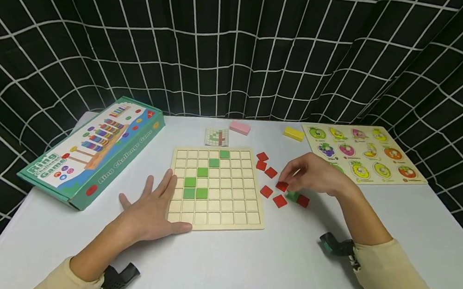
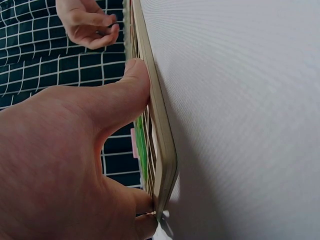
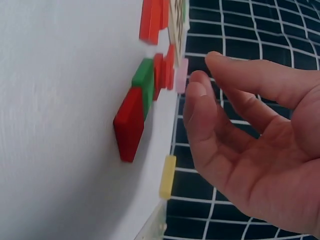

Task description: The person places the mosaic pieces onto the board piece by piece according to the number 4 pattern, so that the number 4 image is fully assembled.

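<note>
Hold the board point(image 1: 216, 187) steady on the desk point(image 1: 245, 267) with the flat, open left hand point(image 1: 152, 209). Lower the empty, loosely curled right hand point(image 1: 310, 173) onto the green tile point(image 1: 292, 196) among the red tiles point(image 1: 271, 185) beside the board; pinch by the edges.

The right hand point(image 1: 316, 173) is hiding most of a green tile point(image 1: 292, 196). The print on the small card point(image 1: 217, 137) is showing too small to read.
</note>
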Available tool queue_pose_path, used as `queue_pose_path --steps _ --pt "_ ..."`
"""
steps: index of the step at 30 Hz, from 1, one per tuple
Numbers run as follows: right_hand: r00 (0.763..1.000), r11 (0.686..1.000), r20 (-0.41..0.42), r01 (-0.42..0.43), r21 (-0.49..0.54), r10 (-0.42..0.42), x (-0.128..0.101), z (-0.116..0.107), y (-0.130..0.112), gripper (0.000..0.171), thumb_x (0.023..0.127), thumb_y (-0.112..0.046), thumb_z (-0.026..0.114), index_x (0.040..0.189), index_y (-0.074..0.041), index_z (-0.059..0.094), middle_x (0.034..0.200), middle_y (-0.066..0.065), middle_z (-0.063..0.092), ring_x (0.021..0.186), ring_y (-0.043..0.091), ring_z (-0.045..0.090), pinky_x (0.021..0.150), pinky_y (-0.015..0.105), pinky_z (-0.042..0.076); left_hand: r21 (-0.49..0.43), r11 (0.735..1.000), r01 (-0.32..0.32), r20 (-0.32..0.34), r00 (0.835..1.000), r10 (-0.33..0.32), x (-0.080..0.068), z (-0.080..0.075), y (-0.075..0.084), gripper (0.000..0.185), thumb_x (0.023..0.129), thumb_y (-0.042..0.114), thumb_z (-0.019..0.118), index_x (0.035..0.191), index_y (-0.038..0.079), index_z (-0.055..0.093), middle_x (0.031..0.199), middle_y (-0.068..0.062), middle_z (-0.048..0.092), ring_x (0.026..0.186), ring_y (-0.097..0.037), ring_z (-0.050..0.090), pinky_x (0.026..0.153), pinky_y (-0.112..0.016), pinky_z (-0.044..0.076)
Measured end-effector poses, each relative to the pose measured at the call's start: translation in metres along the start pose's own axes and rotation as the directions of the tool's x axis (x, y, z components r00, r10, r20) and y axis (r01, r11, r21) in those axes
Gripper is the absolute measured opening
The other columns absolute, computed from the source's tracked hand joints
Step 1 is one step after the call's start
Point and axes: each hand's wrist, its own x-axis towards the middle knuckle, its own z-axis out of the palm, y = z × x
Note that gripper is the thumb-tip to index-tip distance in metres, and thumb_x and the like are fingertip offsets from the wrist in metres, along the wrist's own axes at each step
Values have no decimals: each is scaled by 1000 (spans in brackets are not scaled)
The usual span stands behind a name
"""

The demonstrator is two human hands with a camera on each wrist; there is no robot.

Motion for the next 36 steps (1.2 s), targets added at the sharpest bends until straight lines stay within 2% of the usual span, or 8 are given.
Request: queue_pose_path --steps 6,13,24,36 --pt "999 999 27 -45 -28 46 1 -4 9 23 83 -7 82 105 -3 77 99 12 73 92 25 60 75 34 52 1 1000 0 5 1000 0 -1 -1 0 126 80 74 72 168 8 11 177 -9 -1 158 -55 0 94 -97 1" --pt "993 994 63 -92 -66 96 7 -4 17 27 76 -4 86 101 -2 75 85 6 66 80 21 57 71 32 49 -1 1000 -3 2 1000 3 -1 -1 0 127 80 75 72 168 8 11 177 -10 -1 157 -55 1 93 -98 1" --pt "997 984 31 -67 -165 73 7 4 18 32 70 -3 90 93 -4 67 83 7 62 78 21 55 67 32 47 11 1000 -9 -9 1000 9 0 -1 0 126 80 74 72 168 7 12 177 -10 0 157 -55 2 93 -98 2" --pt "998 985 -21 -60 -164 57 8 3 19 31 72 0 87 96 -4 68 87 10 62 82 23 56 68 32 49 2 1000 -9 -5 1000 9 0 -1 0 126 80 74 73 168 7 12 177 -11 1 157 -56 2 93 -98 1"
